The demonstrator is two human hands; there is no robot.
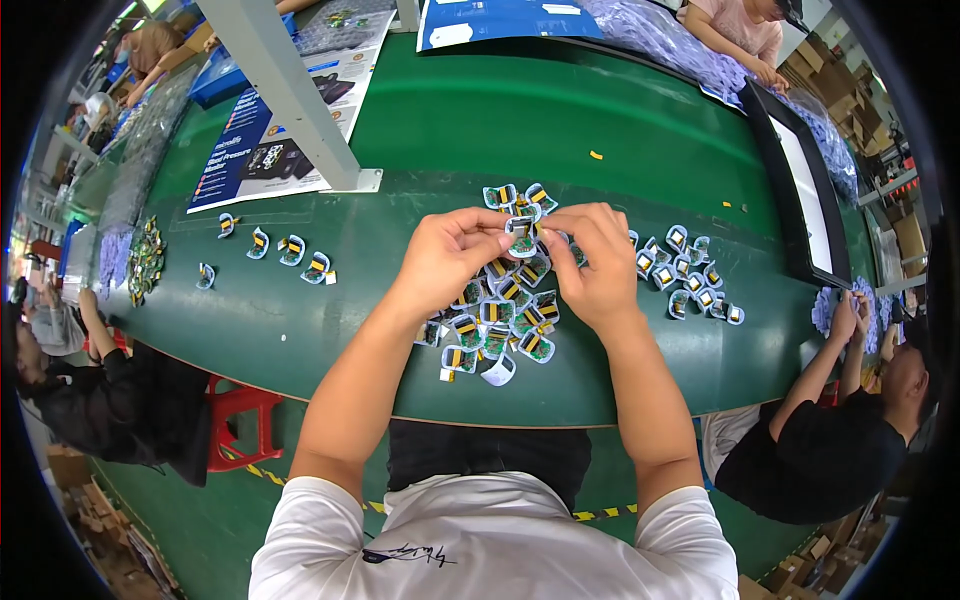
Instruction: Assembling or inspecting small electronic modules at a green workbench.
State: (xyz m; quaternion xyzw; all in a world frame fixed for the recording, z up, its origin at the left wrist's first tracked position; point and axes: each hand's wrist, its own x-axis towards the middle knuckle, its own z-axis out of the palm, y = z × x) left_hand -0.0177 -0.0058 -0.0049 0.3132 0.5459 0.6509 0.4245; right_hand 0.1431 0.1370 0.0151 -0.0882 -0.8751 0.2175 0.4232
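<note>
Between my fingertips, just above the table, is a small circuit board in a pale bluish plastic frame [521,238]. My left hand [440,262] pinches its left side with thumb and forefinger. On the other side, my right hand [597,268] is closed with its fingertips at the frame's edge. A heap of similar framed boards [497,312], with green boards and black and yellow parts, lies under and in front of my hands. More of these framed boards [690,272] form a loose group to the right. Several single ones [291,250] are scattered on the left.
A grey metal post [290,100] stands on the green table [480,120], by a printed sheet [225,155]. Green circuit boards [147,262] are heaped at far left. A black-rimmed panel [795,185] lies at right. Co-workers sit on both sides; a red stool [243,420] is at lower left.
</note>
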